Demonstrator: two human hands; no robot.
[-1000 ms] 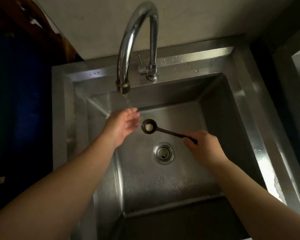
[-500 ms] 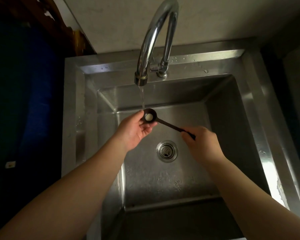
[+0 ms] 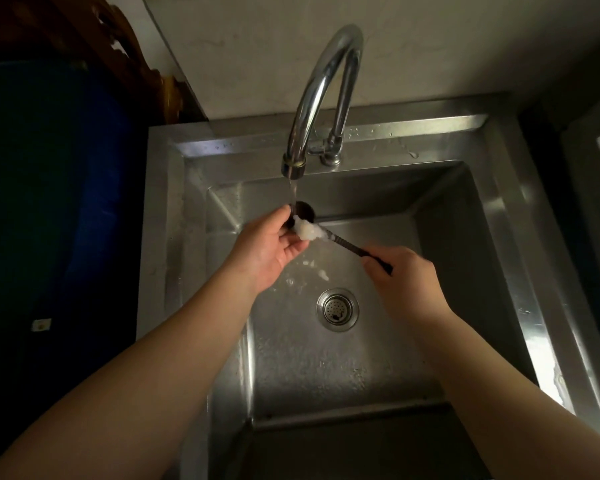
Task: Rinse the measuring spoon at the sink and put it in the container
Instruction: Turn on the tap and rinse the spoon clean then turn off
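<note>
A dark measuring spoon (image 3: pixel 347 244) lies across the middle of the steel sink (image 3: pixel 499 258), its round bowl directly under the running stream from the curved tap (image 3: pixel 321 98). My right hand (image 3: pixel 400 275) grips the end of the handle. My left hand (image 3: pixel 269 247) cups the spoon's bowl from the left, fingers curled around it. White water or foam spills over the bowl's near edge onto my left fingers. No container is in view.
The round drain strainer (image 3: pixel 336 308) sits below the hands on the wet sink floor, with white specks near it. A dark blue surface (image 3: pixel 56 202) fills the left side. A wall rises behind the tap.
My left hand closed around the spoon's bowl, and the bowl moved left under the stream. Water now overflows white from the bowl, and specks have dropped onto the sink floor.
</note>
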